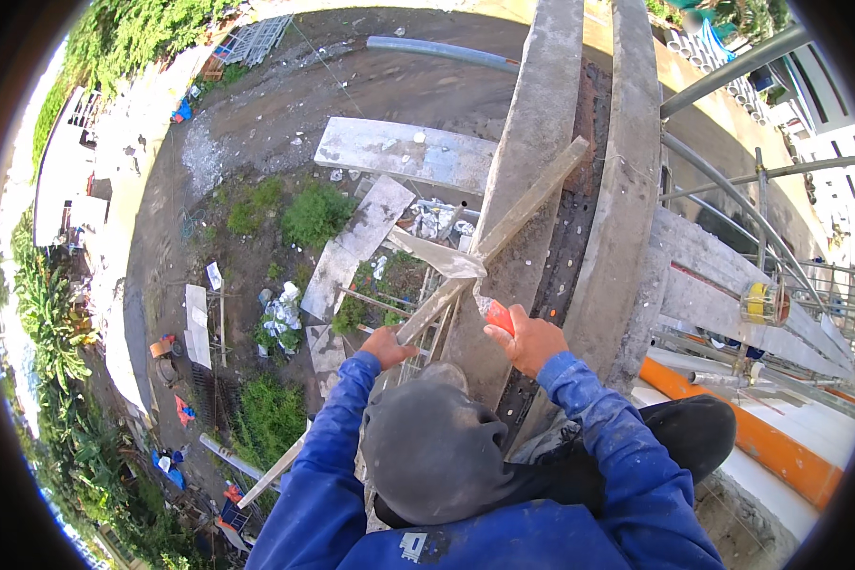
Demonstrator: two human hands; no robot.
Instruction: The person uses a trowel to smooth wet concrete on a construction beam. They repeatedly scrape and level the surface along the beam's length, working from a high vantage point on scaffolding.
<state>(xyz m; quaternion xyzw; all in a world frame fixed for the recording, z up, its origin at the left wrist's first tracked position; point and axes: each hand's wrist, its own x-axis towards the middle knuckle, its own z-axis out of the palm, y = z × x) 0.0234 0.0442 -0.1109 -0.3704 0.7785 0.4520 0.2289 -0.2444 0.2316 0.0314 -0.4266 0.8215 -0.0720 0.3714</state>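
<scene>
In my right hand (532, 340) is a trowel (439, 253), its orange-red handle gripped by closed fingers. The pale blade points left and lies over a long wooden strip (534, 199). My left hand (387, 348) is wrapped round the near lower end of that strip. From there the strip slants up and to the right across a concrete beam (532, 114), its far end near the beam's inner edge. The trowel's neck is above the beam, close to the strip; whether blade and strip touch, I cannot tell.
A second concrete beam (622, 142) runs alongside, with a dark groove between. Scaffold pipes (731, 71) and an orange pipe (750, 432) are at right. Far below on the left are dirt ground, slabs (404, 152) and bushes (316, 214). My knees (437, 451) are near the beam.
</scene>
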